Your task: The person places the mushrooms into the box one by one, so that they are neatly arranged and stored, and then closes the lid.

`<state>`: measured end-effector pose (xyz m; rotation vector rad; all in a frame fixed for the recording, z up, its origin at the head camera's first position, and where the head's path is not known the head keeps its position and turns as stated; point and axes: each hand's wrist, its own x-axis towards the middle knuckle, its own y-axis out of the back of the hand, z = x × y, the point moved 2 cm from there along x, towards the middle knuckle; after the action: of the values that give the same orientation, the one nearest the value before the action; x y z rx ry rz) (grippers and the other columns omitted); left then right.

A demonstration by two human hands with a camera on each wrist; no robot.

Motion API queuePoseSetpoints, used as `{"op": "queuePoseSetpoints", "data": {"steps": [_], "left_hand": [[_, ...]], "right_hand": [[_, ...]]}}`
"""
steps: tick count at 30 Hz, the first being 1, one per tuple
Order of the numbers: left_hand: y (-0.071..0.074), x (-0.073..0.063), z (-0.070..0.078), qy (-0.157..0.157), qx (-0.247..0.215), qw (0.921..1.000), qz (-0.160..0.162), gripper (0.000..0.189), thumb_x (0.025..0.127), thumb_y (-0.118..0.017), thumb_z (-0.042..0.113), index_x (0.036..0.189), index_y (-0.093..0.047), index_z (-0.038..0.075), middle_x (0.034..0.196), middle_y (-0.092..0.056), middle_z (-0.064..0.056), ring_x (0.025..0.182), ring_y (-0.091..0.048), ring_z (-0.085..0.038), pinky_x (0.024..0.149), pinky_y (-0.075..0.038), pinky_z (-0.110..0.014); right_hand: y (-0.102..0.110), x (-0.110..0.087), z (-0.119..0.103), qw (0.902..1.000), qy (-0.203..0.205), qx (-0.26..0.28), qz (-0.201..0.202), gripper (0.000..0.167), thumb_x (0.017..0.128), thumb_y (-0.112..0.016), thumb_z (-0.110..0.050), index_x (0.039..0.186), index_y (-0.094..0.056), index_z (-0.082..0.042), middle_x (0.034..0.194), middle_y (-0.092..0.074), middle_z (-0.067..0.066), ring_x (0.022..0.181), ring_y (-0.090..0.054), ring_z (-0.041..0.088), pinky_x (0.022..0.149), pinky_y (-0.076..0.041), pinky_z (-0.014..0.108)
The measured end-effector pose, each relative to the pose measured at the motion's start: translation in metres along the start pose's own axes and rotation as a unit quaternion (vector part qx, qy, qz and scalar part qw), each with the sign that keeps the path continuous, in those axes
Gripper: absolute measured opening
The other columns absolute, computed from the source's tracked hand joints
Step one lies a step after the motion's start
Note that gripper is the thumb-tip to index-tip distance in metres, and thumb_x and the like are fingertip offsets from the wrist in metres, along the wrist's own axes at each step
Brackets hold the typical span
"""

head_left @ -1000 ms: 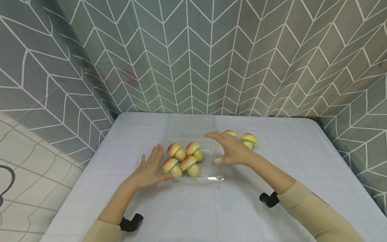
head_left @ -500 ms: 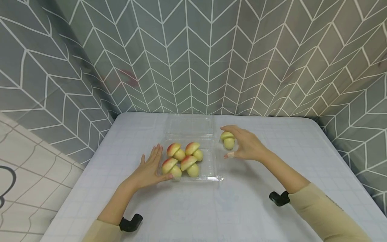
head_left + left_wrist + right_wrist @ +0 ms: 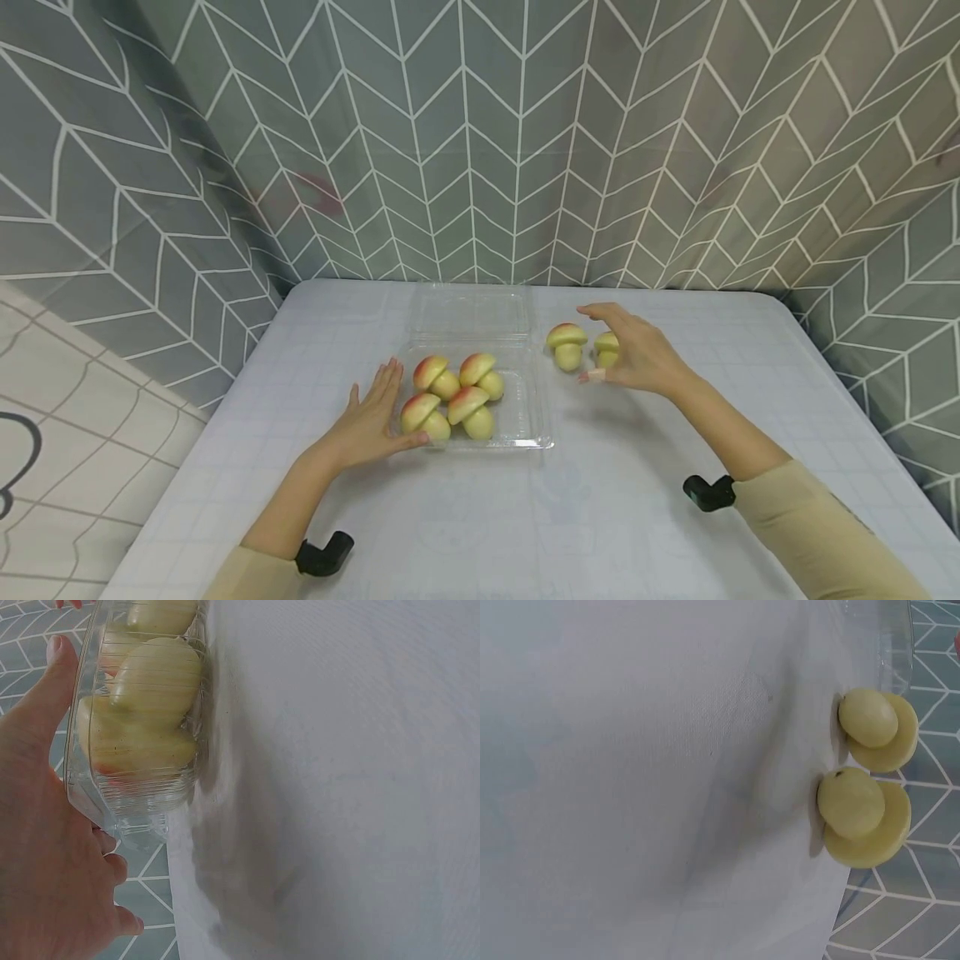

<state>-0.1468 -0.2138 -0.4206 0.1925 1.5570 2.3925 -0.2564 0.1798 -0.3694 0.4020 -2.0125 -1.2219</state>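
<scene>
A clear plastic clamshell box (image 3: 525, 417) lies with its lid folded back, holding several mushroom-shaped pieces (image 3: 480, 423) in pale yellow-green with reddish caps. My left hand (image 3: 363, 423) rests along the box's left side, fingers straight and thumb over the near rim. Seen from the left wrist, that thumb lies at the rim of the box (image 3: 139, 795). To the right of the box two more such pieces stand on the table: one mushroom shape (image 3: 567, 346) in full view, and a second mushroom (image 3: 605, 348) partly hidden behind my right hand (image 3: 637, 354). Thumb and fingers of this hand are spread apart around it.
The transparent lid (image 3: 472, 310) spreads toward the back of the white-covered table (image 3: 480, 517). Behind the table hangs a grey curtain (image 3: 495, 150) with white chevron lines. A black wrist mount (image 3: 708, 493) projects below the right sleeve, another mount (image 3: 325, 554) below the left.
My right hand has moved right, from over the box's right side, past the nearer loose mushroom piece to the farther one. The left hand and the box stay in place.
</scene>
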Motion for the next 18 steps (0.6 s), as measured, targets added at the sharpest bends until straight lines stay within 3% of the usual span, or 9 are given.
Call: {"op": "queuePoseSetpoints", "data": {"steps": [10,18], "left_hand": [[-0.001,0.0,0.0,-0.001,-0.003,1.0,0.0,0.116,0.08,-0.065,0.063,0.151,-0.004,-0.007,0.159,-0.001,-0.023,0.145,-0.003,-0.039,0.104,-0.005,-0.072],[-0.001,0.0,0.0,-0.002,-0.001,1.0,0.002,0.116,0.08,-0.065,0.063,0.151,-0.005,-0.007,0.158,-0.002,-0.023,0.145,-0.004,-0.039,0.104,-0.005,-0.072]], "right_hand": [[0.002,-0.011,0.02,0.9992,-0.027,0.005,0.028,0.104,0.051,-0.094,-0.043,0.138,-0.045,-0.012,0.125,-0.057,0.011,0.101,-0.061,0.032,0.073,-0.05,0.052],[0.001,-0.019,0.032,0.9983,-0.05,0.011,0.028,0.102,0.053,-0.094,-0.04,0.138,-0.045,-0.011,0.125,-0.057,0.012,0.106,-0.059,0.036,0.075,-0.049,0.056]]}}
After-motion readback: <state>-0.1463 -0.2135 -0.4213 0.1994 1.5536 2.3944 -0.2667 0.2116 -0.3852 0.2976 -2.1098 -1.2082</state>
